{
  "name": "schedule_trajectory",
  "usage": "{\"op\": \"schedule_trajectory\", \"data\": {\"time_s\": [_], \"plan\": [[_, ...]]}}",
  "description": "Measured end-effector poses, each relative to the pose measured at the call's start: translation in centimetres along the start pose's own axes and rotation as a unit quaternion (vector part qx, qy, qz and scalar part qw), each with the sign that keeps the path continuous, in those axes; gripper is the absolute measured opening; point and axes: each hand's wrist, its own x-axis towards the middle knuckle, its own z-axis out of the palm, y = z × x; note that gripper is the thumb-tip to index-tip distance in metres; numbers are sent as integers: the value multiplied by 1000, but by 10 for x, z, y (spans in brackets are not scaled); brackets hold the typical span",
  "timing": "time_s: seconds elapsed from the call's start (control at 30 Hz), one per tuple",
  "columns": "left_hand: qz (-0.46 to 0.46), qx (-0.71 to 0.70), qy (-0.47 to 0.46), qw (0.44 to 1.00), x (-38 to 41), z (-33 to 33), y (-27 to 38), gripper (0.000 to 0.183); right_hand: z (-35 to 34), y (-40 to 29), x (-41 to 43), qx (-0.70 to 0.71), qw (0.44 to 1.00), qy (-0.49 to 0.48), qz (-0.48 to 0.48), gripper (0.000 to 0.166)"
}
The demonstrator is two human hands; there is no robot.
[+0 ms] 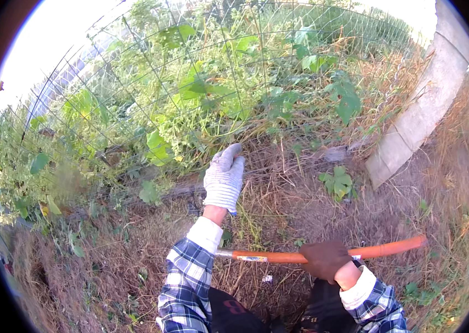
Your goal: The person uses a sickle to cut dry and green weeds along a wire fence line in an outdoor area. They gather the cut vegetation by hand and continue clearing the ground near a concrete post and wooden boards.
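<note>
My left hand (pixel 224 179), in a white knit work glove, reaches out to the weeds at the foot of a wire mesh fence (pixel 234 79). Its fingers are bent, and whether they pinch a stem cannot be made out. In a brown glove, my right hand (pixel 326 260) grips an orange tool handle (pixel 388 247) that lies crosswise in front of my legs. A metal collar (pixel 224 253) shows at the handle's left end; my left sleeve hides whatever lies beyond it. A sticker bearing print (pixel 252 258) is on the handle.
Dense green weeds (pixel 201 91) and vines grow through the fence. A pale concrete post (pixel 421 104) leans into view at the right. Dry grass and stalks (pixel 134 245) cover the ground, with a small leafy plant (pixel 337 183) near the post's base.
</note>
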Motion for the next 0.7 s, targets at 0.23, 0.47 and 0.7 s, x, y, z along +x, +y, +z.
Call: {"op": "schedule_trajectory", "data": {"time_s": [0.23, 0.47, 0.7], "plan": [[-95, -141, 12, 985, 31, 25, 9, 40, -4, 5, -3, 25, 999, 35, -25, 17], [-197, -139, -72, 968, 54, 13, 24, 41, -2, 4, 1, 28, 998, 44, -45, 18], [-166, 15, -89, 982, 63, 4, 23, 36, -3, 6, 0, 50, 995, 53, -75, 21]]}}
